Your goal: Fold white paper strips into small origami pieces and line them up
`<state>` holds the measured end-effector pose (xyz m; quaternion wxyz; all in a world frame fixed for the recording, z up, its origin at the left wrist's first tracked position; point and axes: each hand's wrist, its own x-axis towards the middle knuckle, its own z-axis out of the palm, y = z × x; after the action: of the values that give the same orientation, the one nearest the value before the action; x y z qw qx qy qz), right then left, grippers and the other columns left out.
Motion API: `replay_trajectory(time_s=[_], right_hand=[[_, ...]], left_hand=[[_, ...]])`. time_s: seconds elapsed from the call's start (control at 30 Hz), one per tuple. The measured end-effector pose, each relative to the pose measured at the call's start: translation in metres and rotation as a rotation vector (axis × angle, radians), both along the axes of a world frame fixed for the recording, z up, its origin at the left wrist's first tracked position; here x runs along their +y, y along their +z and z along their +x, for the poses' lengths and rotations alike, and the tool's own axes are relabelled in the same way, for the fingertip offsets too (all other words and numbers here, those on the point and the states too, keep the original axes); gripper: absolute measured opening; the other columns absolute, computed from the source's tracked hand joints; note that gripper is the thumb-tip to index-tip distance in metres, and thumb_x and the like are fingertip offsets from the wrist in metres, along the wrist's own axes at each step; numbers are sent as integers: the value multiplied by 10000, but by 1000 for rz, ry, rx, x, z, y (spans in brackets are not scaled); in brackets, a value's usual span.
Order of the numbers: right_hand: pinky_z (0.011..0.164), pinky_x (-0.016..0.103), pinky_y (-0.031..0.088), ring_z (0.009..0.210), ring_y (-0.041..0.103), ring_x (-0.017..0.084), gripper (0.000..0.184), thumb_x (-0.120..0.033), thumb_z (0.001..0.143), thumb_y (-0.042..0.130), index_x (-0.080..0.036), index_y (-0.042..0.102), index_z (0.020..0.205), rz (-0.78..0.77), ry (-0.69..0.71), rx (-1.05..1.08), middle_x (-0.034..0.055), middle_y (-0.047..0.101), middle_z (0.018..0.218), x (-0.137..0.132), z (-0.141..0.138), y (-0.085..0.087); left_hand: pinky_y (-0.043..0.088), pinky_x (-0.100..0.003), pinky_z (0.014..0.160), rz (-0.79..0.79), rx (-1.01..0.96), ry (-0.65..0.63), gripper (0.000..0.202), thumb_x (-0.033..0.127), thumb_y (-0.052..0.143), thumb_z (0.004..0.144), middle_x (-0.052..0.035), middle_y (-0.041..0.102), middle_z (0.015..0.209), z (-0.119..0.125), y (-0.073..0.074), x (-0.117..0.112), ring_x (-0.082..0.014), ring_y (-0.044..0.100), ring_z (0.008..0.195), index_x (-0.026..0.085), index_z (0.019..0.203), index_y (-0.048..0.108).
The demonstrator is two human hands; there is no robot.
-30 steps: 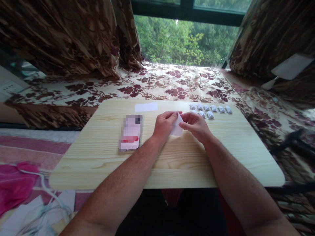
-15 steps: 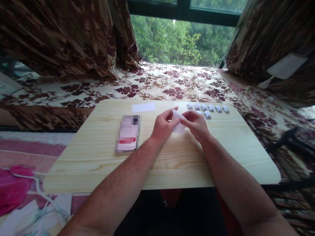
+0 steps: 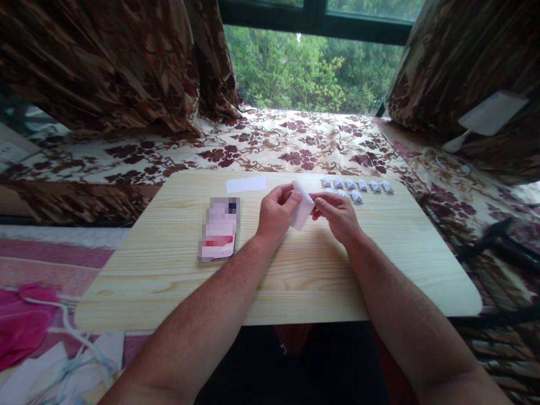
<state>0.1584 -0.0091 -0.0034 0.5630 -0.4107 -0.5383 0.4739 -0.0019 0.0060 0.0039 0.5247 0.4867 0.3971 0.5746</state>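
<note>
A small white piece of paper [image 3: 302, 211] is held up above the middle of the wooden table [image 3: 295, 281]. My left hand [image 3: 277, 209] pinches its left side, with the thumb flat on the near face. At the paper's right edge, my right hand [image 3: 336, 214] has thumb and forefinger closed together on it. Just beyond my right hand, several small folded white paper shapes [image 3: 363, 185] lie in rows, some partly hidden by the fingers. A flat white paper strip [image 3: 246, 184] rests near the table's far edge.
Left of my arms lies a phone [image 3: 218, 230], partly blurred out. A floral-covered ledge [image 3: 295, 140] runs behind the table below the window. A white lamp [image 3: 491, 115] stands at the right. Pink cloth [image 3: 25, 323] and loose papers are at the lower left.
The paper has turned and now shows a broader face, tilted to the right. My left thumb has moved up along it, and my right fingers have shifted to its right edge.
</note>
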Motion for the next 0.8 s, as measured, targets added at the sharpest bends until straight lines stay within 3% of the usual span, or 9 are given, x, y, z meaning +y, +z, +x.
replay_trajectory(time_s=[0.17, 0.33, 0.5, 0.67, 0.8], right_hand=[[562, 277, 506, 613, 600, 130, 305, -435, 757, 790, -210, 794, 964, 22, 25, -4, 19, 711, 722, -1, 0, 0], [548, 275, 502, 627, 601, 127, 416, -463, 701, 830, -203, 766, 1020, 25, 32, -28, 34, 750, 835, -1, -3, 1], [525, 268, 497, 609, 599, 122, 444, -450, 675, 850, -201, 735, 1025, 33, -4, -21, 14, 732, 780, 0, -6, -1], [514, 263, 486, 577, 570, 112, 525, -487, 691, 829, -201, 697, 1111, 36, -14, -34, -2, 699, 725, 0, -9, -1], [499, 251, 467, 548, 539, 97, 499, -504, 715, 807, -192, 692, 1087, 52, -49, -28, -15, 664, 686, 1, -8, -3]], left_hand=[[480, -250, 648, 1, -18, -3, 473, 513, 760, 742, -68, 740, 921, -1, -1, 0, -148, 629, 733, 162, 1058, 729], [470, -246, 618, -20, -31, -23, 505, 576, 751, 733, -65, 735, 876, 0, 0, -1, -143, 618, 696, 161, 1020, 734], [469, -251, 608, -34, -24, -9, 526, 596, 780, 687, -62, 732, 840, 1, -2, -1, -145, 621, 678, 159, 976, 744], [477, -249, 605, -8, 1, -14, 499, 555, 777, 713, -71, 742, 848, 1, -1, -2, -149, 631, 686, 151, 1004, 756], [525, -277, 701, 43, 27, -50, 497, 459, 799, 712, -91, 759, 965, 1, 1, -6, -185, 674, 805, 161, 1106, 747]])
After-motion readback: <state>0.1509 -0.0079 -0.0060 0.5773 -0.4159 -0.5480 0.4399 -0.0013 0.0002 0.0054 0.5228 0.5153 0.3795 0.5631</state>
